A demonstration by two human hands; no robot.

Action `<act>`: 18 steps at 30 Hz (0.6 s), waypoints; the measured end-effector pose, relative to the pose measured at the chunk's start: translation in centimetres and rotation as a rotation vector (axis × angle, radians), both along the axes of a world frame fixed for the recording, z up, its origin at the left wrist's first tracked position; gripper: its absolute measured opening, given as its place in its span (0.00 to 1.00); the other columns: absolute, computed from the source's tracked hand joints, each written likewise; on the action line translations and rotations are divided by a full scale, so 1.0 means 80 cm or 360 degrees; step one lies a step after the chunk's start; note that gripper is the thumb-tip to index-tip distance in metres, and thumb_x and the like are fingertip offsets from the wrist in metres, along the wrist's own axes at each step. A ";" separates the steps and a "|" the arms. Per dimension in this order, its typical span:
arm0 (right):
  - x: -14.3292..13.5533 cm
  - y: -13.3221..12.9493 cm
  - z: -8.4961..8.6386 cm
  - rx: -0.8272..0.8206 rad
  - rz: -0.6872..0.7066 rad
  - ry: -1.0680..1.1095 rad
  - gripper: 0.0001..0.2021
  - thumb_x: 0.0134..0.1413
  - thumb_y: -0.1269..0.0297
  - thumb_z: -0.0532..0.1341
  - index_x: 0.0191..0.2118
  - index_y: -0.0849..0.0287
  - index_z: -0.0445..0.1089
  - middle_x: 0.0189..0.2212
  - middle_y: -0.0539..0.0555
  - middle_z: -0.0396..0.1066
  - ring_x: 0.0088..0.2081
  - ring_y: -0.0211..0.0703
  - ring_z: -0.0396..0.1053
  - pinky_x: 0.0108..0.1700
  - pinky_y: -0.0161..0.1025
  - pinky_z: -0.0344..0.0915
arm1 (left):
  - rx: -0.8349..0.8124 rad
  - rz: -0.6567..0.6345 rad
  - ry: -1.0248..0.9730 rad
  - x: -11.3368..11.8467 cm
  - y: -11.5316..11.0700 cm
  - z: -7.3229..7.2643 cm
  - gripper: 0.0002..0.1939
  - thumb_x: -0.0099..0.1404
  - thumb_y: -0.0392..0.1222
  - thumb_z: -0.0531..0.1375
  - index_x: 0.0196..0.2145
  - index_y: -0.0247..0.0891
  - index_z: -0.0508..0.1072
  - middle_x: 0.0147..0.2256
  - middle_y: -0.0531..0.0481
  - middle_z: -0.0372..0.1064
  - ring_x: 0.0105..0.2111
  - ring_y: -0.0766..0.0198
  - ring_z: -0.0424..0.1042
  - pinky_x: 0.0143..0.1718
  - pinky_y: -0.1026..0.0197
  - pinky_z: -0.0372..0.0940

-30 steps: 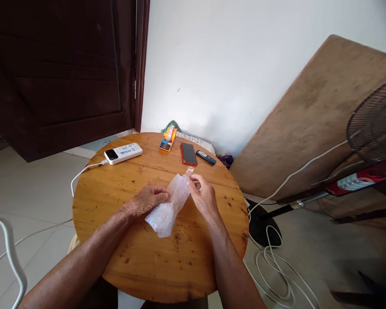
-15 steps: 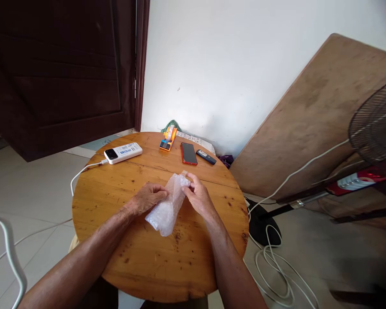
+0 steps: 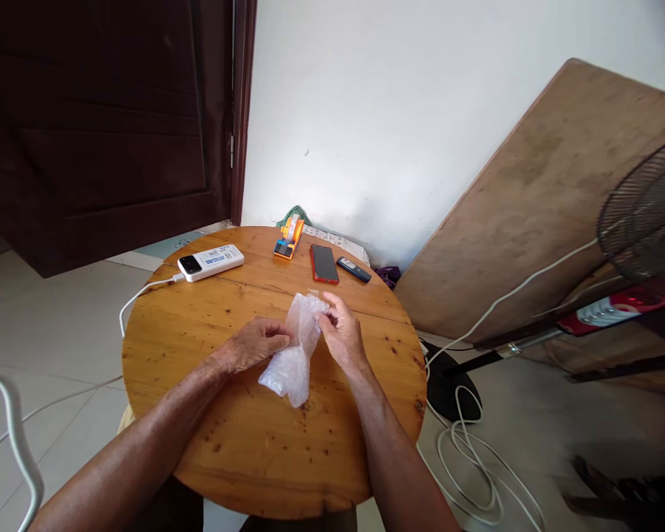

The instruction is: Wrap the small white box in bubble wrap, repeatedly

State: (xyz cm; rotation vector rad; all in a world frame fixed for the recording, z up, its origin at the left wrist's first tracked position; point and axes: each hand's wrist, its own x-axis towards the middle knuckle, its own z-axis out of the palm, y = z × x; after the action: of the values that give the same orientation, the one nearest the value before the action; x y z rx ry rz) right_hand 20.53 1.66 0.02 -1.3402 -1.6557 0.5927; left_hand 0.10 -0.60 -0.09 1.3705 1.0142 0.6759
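A crumpled piece of clear bubble wrap (image 3: 292,367) is held between my two hands over the wooden table. My left hand (image 3: 258,341) pinches its left edge near the middle, thumb and fingers pressed together. On the upper right side, my right hand (image 3: 340,329) grips the wrap between thumb and fingers. A small clear strip, perhaps tape, sticks out at the wrap's top edge. The lower end hangs loose and flares toward me. Whether anything lies inside the wrap I cannot tell.
On the round table (image 3: 199,325) lie a white power bank (image 3: 216,262) with a cable, an orange tape dispenser (image 3: 290,240), a red-edged phone (image 3: 324,264) and a dark handheld device (image 3: 354,269). A fan (image 3: 648,214) and coiled white cable (image 3: 471,451) are at right.
The bubble wrap has turned more upright and its upper end has shifted a little left. My right hand has moved slightly, and both hands keep hold of the wrap.
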 end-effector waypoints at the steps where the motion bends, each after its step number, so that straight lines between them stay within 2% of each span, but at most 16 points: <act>1: 0.000 0.000 0.000 -0.0006 0.0007 -0.0019 0.21 0.54 0.64 0.58 0.55 0.58 0.66 0.28 0.49 0.72 0.29 0.40 0.68 0.36 0.36 0.65 | -0.0008 -0.0026 -0.0010 0.000 0.000 -0.001 0.14 0.54 0.49 0.60 0.31 0.34 0.75 0.26 0.54 0.68 0.27 0.66 0.64 0.32 0.63 0.60; 5: -0.003 -0.002 -0.001 -0.0034 0.0045 -0.0080 0.21 0.53 0.66 0.58 0.54 0.58 0.67 0.31 0.50 0.75 0.31 0.40 0.70 0.36 0.36 0.67 | -0.0036 -0.0112 -0.0040 0.002 -0.001 -0.003 0.13 0.52 0.49 0.59 0.27 0.35 0.72 0.24 0.55 0.65 0.26 0.66 0.64 0.32 0.63 0.60; 13: 0.004 -0.005 0.012 -0.0053 -0.0069 -0.0233 0.20 0.54 0.62 0.59 0.53 0.57 0.69 0.33 0.52 0.77 0.30 0.41 0.73 0.37 0.36 0.67 | 0.0089 -0.0011 0.0053 0.005 0.002 -0.003 0.15 0.53 0.49 0.57 0.30 0.34 0.74 0.25 0.54 0.67 0.26 0.65 0.65 0.31 0.63 0.60; 15: 0.005 -0.007 0.016 -0.0020 -0.0142 -0.0295 0.17 0.54 0.60 0.59 0.49 0.57 0.71 0.31 0.51 0.77 0.29 0.41 0.72 0.35 0.36 0.66 | 0.0066 0.0007 0.0032 0.005 0.002 -0.002 0.16 0.52 0.49 0.57 0.31 0.34 0.75 0.26 0.53 0.69 0.27 0.65 0.65 0.31 0.63 0.61; 18: 0.002 -0.012 0.023 0.0034 -0.0164 -0.0340 0.10 0.54 0.59 0.59 0.39 0.56 0.73 0.28 0.50 0.75 0.27 0.40 0.70 0.33 0.35 0.65 | 0.0054 0.0026 0.0007 0.006 0.002 0.000 0.17 0.51 0.47 0.58 0.33 0.33 0.76 0.29 0.51 0.72 0.29 0.64 0.67 0.32 0.63 0.62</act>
State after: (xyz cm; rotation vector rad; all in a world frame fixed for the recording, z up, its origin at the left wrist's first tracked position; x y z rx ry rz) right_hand 20.66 0.67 1.83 -1.5054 -1.7444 0.3810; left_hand 0.57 -0.45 -0.10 1.3953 1.0225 0.7054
